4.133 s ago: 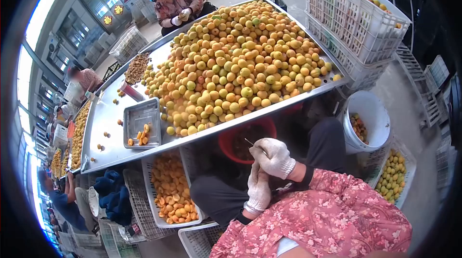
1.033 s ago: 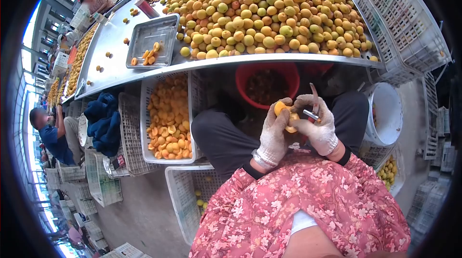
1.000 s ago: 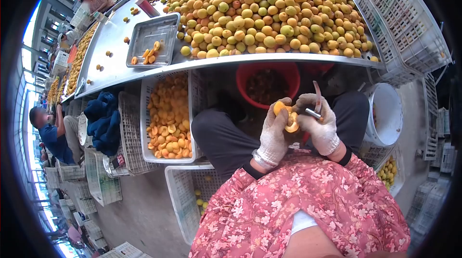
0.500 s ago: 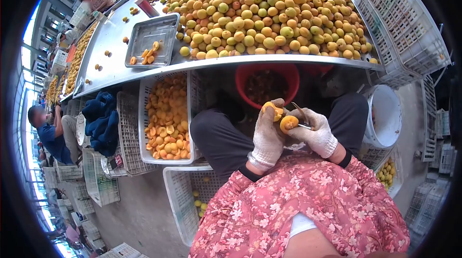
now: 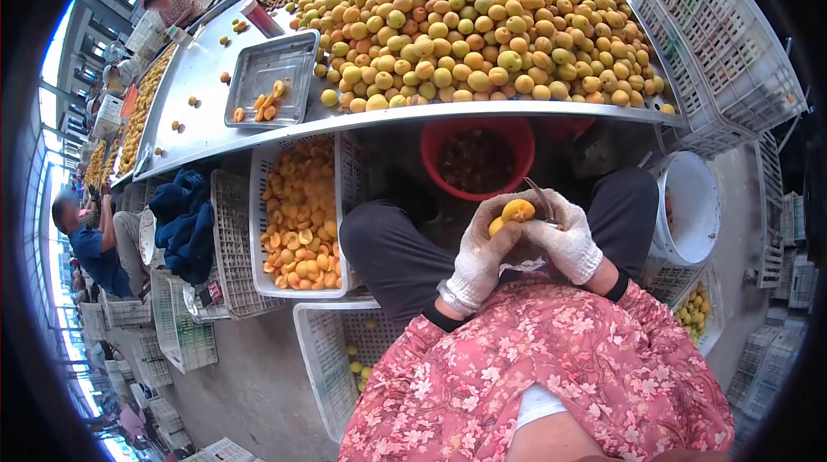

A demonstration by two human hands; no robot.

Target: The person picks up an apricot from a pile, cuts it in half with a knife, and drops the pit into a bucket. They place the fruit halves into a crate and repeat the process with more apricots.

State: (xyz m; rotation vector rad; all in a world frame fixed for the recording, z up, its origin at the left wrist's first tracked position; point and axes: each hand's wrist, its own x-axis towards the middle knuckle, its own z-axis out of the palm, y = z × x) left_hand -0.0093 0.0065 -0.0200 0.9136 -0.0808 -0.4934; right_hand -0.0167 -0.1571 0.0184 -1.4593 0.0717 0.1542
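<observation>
My gloved left hand is closed around a cut apricot, whose two orange parts sit close together at the fingertips. Against it rests my gloved right hand, with its fingers curled round a small knife with a thin, curved dark blade that points up. Its handle is mostly hidden in the glove. Both hands meet above my lap, just below a red basin with dark brownish pieces inside.
A metal table bears a large heap of apricots and a steel tray with several halves. Left of my knee, a white crate holds apricot halves. A white bucket stands at right. Another person sits at far left.
The two apricot parts, held apart before, are now close together in my left hand. My left hand has shifted slightly down and turned; the blade has moved a little left and up.
</observation>
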